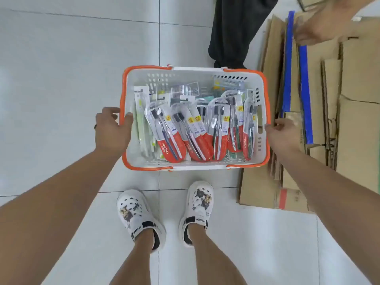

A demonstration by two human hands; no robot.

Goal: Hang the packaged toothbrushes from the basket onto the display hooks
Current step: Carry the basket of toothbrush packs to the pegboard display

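Two hands on the basket (195,73), left hand (112,128) gripping its left rim, right hand (281,132) closed on its right rim, toothbrushes (193,130) lying between them.

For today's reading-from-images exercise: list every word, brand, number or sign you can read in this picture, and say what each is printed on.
"Colgate": on the red toothbrush packs in the basket.
"FASHION": on the strap of the right shoe, upside down; the left shoe carries similar letters.
Yellow stickers on the packs: too blurred to read.
Small print on the other packs: too small.
Mark on the cardboard: unreadable.
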